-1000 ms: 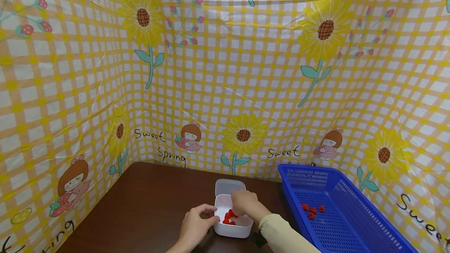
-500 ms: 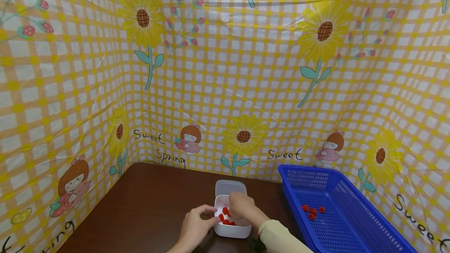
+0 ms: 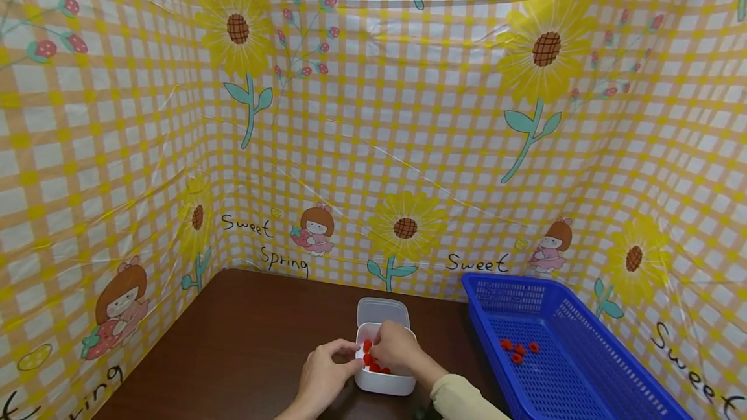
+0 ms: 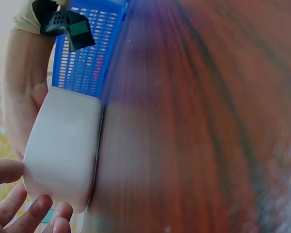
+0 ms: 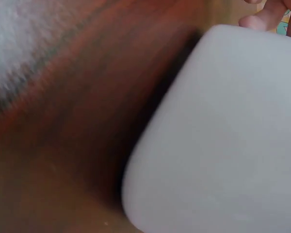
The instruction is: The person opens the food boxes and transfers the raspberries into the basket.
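Note:
On the table stands a white lidded box, its lid folded back, with several raspberries lying along its left and near sides. My left hand holds the box's left side, thumb near the front corner and index finger farther back. In the left wrist view its fingertips touch the box's white wall. My right hand reaches down into the box, fingers bent beside a raspberry at the left wall. Its fingertips are mostly hidden, and I cannot tell whether they pinch a berry.
A blue perforated basket stands to the right with several more raspberries near its left side. Behind the brown table hangs a checked sunflower cloth, which also covers both sides.
My right hand has moved left inside the box, and a raspberry now sits farther toward the left wall. My left hand and the box have stayed nearly still.

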`<state>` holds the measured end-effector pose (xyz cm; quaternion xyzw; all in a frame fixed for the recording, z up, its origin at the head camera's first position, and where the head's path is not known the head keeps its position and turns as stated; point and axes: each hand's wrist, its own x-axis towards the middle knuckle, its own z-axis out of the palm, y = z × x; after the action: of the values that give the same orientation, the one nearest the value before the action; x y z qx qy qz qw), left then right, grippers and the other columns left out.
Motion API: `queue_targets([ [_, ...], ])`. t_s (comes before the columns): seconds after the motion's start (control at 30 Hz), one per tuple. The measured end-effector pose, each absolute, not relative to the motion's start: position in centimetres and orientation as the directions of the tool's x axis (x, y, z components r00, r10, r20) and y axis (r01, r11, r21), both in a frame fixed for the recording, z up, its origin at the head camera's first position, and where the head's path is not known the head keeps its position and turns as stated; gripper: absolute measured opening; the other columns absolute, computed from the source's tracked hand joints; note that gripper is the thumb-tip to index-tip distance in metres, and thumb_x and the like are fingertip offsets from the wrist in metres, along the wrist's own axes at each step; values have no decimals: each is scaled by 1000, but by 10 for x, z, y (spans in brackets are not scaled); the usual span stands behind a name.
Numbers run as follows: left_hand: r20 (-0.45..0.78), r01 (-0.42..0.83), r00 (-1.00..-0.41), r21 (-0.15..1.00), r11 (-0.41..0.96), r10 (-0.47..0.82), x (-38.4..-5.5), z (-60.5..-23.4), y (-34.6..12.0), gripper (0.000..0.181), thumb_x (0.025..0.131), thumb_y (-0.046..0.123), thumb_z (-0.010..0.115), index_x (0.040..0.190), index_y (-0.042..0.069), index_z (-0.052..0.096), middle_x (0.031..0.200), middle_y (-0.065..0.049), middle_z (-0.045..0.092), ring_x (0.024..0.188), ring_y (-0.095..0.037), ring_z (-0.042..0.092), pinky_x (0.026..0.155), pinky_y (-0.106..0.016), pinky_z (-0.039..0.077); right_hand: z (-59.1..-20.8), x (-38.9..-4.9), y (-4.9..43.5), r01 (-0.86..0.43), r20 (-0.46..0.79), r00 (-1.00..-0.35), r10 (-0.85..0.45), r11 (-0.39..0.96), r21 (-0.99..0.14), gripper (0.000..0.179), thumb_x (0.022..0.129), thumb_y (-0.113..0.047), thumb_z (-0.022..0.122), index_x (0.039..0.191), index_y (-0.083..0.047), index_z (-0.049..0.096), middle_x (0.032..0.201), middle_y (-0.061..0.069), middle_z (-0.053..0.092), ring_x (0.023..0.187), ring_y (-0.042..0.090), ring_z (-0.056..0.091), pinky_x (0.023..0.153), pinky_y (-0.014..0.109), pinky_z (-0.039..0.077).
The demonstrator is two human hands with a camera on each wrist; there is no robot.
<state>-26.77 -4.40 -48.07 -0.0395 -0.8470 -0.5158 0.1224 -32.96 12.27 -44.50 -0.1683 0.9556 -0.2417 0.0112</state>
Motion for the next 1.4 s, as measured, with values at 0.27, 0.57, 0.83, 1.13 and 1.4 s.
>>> queue_targets([
  [0.27, 243, 191, -968, 865, 464, -54, -267, -479, -44, 22, 79, 30, 82, 99, 21, 77, 86, 9, 71, 70, -6, 54, 60, -28, 40, -458, -334, 123, -303, 97, -946, -309, 739, -601, 22, 85, -14, 73, 64, -8, 71, 48, -8, 48, 44, 7, 44, 43, 22, 35],
  [0.57, 228, 184, -973, 874, 449, -47, -265, -478, -45, 22, 80, 30, 81, 100, 21, 77, 86, 10, 70, 67, -7, 53, 59, -28, 40, -458, -334, 120, -169, -7, -965, -263, 640, -749, 15, 87, -14, 74, 80, -1, 76, 60, 0, 58, 44, 6, 43, 42, 19, 35],
  [0.83, 252, 203, -967, 867, 455, -48, -266, -479, -45, 20, 79, 29, 81, 98, 23, 77, 84, 13, 70, 72, -7, 56, 61, -28, 40, -463, -336, 120, -129, -31, -972, -231, 641, -756, 11, 85, -13, 77, 78, -4, 77, 56, -4, 55, 45, 7, 43, 43, 20, 34],
  [1.13, 235, 189, -971, 870, 455, -46, -268, -478, -45, 20, 82, 29, 79, 101, 23, 78, 88, 11, 72, 73, -7, 58, 63, -30, 42, -462, -336, 119, -101, -59, -971, -231, 625, -774, 6, 82, -9, 79, 81, -3, 78, 58, -3, 56, 44, 7, 39, 41, 19, 31],
  [1.4, 226, 179, -973, 866, 468, -46, -267, -478, -44, 20, 82, 30, 79, 101, 23, 78, 88, 12, 72, 77, -10, 59, 65, -33, 42, -462, -336, 119, -112, -57, -969, -241, 631, -768, 7, 81, -12, 80, 81, -5, 79, 60, -4, 59, 44, 7, 40, 42, 19, 32],
])
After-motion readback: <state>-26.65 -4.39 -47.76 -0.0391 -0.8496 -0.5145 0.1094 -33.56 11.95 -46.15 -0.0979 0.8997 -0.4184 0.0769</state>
